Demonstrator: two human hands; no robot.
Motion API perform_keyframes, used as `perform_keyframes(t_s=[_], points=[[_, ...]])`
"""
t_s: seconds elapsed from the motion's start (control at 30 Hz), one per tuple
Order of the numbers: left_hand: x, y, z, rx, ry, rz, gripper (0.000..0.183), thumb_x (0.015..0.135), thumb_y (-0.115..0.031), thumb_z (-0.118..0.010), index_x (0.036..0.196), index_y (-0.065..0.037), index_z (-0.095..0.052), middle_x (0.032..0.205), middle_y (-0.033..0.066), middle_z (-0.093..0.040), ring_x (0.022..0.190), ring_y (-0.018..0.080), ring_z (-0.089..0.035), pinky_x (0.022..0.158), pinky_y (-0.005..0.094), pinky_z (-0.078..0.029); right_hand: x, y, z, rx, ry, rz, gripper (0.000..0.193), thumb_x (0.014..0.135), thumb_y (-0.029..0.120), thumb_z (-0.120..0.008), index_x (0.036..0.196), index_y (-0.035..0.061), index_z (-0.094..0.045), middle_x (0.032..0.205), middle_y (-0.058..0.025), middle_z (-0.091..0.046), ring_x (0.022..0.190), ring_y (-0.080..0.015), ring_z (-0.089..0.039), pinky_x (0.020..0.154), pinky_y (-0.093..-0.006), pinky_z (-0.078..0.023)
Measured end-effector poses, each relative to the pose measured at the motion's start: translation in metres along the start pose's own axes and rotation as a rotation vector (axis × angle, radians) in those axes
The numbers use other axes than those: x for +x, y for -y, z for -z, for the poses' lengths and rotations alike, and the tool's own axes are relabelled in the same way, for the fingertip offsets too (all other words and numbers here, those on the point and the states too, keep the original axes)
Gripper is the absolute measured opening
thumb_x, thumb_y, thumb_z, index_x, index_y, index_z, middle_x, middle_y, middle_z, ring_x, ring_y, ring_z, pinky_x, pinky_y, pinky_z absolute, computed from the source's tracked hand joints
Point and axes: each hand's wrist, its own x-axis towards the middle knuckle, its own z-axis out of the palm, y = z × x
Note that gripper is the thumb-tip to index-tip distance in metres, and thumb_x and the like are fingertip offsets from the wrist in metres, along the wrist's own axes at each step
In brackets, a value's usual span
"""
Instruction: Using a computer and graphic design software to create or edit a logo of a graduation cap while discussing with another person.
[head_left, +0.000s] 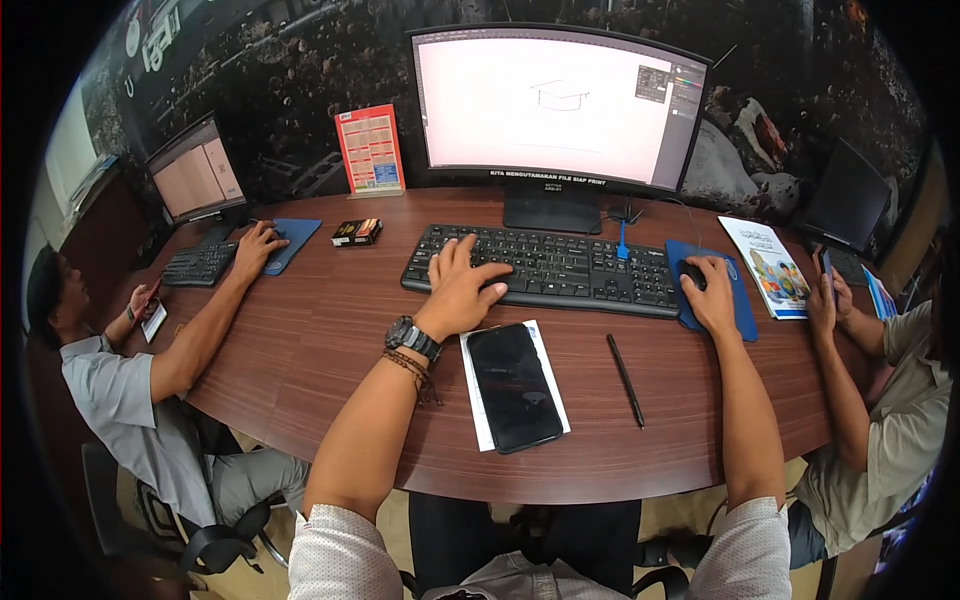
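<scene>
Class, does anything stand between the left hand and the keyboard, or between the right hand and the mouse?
Nothing visible does: the left hand is on the keyboard, the right hand on the mouse.

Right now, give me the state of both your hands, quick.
Left hand: open, fingers spread over the black keyboard, holding nothing.
Right hand: closed loosely over the dark mouse, on the blue mouse pad.

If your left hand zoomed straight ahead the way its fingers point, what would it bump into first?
Past the keyboard under it, the left hand would probably bump the monitor, near its lower left edge, though depth is hard to judge here.
</scene>
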Motion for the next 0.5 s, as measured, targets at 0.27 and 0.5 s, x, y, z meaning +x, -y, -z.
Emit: perform_keyframes(t_s=[0.27,0.5], points=[[0.001,-0.005,-0.001,0.029,0.112,-0.028,0.041,0.092,-0.050,-0.064,0.124,-0.024,-0.069,0.155,0.0291,-0.026,0.147,0.0490,-0.011,0.116,0.0605,-0.005,0.000,0.000,-0.003,0.026,0.016,0.025,0.035,0.085,0.019,-0.068,0.117,0.0056,-0.067,0.119,-0.0163,-0.056,0.113,-0.0359,-0.057,0.097,-0.0419,-0.046],[-0.001,0.011,0.005,0.071,-0.040,0.219,0.064,0.089,-0.056,-0.065,0.141,-0.019,-0.056,0.154,0.0339,-0.023,0.145,0.0504,-0.015,0.115,0.0609,-0.010,0.000,-0.001,-0.002,0.030,0.021,0.011,0.034,0.086,0.021,-0.068,0.117,0.0065,-0.068,0.121,-0.0169,-0.056,0.113,-0.0362,-0.058,0.096,-0.0425,-0.047]])
